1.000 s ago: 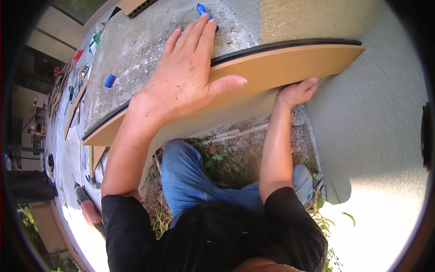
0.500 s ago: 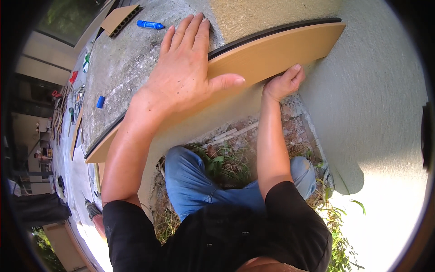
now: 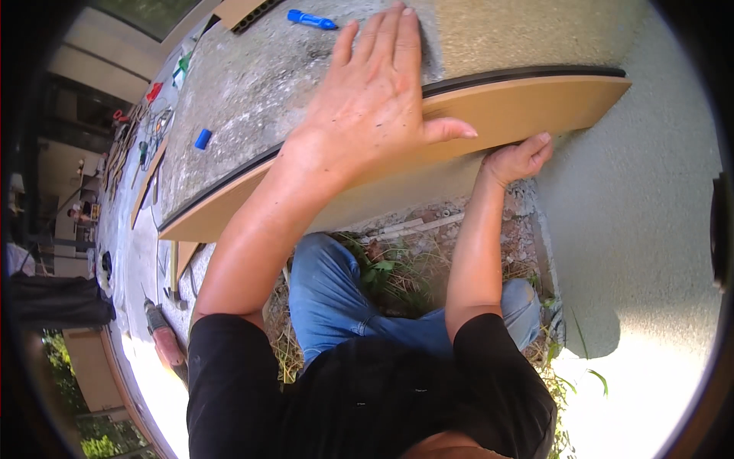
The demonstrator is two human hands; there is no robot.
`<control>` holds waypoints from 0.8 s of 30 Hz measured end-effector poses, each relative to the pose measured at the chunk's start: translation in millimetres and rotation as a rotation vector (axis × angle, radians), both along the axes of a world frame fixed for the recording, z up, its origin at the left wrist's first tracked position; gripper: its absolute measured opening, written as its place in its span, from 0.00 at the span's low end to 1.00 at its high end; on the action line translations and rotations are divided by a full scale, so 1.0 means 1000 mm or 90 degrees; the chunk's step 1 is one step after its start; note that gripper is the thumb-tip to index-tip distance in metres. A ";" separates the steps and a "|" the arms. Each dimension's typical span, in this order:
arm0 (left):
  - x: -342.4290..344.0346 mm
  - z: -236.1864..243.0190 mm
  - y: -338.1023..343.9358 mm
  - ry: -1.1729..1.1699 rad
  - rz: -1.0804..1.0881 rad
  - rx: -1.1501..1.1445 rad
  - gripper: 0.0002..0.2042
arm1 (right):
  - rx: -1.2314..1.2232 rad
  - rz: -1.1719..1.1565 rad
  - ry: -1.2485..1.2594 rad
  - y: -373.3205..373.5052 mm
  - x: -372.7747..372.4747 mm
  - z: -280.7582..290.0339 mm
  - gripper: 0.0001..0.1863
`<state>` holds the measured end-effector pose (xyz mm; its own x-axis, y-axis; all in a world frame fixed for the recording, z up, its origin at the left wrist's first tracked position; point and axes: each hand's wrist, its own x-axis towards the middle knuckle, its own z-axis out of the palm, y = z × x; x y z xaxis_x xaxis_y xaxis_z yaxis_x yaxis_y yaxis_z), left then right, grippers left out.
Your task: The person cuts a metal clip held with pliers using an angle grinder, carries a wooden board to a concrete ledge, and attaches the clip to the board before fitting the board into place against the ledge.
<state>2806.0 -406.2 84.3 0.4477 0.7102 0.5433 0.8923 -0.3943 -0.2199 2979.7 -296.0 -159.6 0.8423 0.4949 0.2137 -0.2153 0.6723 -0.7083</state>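
A long tan board (image 3: 527, 99) with a dark strip along its upper edge runs against the front of a rough concrete ledge (image 3: 245, 92). My left hand (image 3: 367, 115) lies flat over the board's top edge, fingers stretched onto the concrete and thumb out across the tan face. Under the board's lower edge, toward its right end, my right hand (image 3: 518, 159) is closed, with curled fingers touching the board from below. Part of its grip is hidden. A blue marker (image 3: 312, 19) lies on the ledge beyond my left fingers, and its blue cap (image 3: 202, 139) sits nearer the board.
A rough plastered wall (image 3: 627, 191) rises at the right. Between my knees are grass and rubble (image 3: 405, 283), with thin pale pipes (image 3: 413, 226). To the left lie a power drill (image 3: 164, 336), a hammer (image 3: 175, 294) and scattered tools. Another tan offcut (image 3: 241, 11) rests far back.
The whole view has turned, so the board's right end sits lower and the marker and cap sit farther up and right. Both hands keep about the same places on the board.
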 end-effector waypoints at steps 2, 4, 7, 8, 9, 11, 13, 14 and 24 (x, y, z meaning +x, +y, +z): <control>-0.002 -0.005 -0.002 -0.039 -0.047 0.081 0.59 | -0.021 -0.005 -0.004 -0.011 0.004 0.021 0.23; 0.001 -0.010 0.001 -0.061 -0.045 0.108 0.57 | 0.047 0.046 0.047 -0.009 0.009 0.022 0.22; -0.004 -0.001 -0.013 -0.010 0.024 0.113 0.53 | 0.031 0.033 0.021 -0.004 0.005 0.020 0.22; -0.007 0.000 -0.016 -0.014 0.040 0.117 0.53 | 0.029 0.009 -0.011 -0.005 0.000 0.023 0.22; -0.008 0.001 -0.020 -0.019 0.027 0.103 0.52 | 0.014 0.026 0.023 -0.008 -0.005 0.027 0.21; -0.011 -0.008 -0.033 -0.079 0.020 0.150 0.45 | 0.005 0.011 -0.005 -0.005 -0.004 0.019 0.22; -0.028 -0.023 -0.064 -0.083 0.051 0.154 0.43 | -0.013 -0.030 -0.020 0.002 0.005 0.011 0.21; -0.043 -0.029 -0.084 -0.084 0.071 0.155 0.41 | -0.011 -0.025 -0.021 0.002 0.007 0.012 0.21; -0.166 -0.085 -0.124 -0.027 0.232 0.385 0.19 | 0.013 -0.021 0.028 -0.008 0.003 0.014 0.21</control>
<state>2639.8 -530.5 -0.8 0.2086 0.3789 0.9016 0.9567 0.1124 -0.2686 2982.5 -304.3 -145.2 0.8671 0.4621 0.1861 -0.2231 0.6942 -0.6843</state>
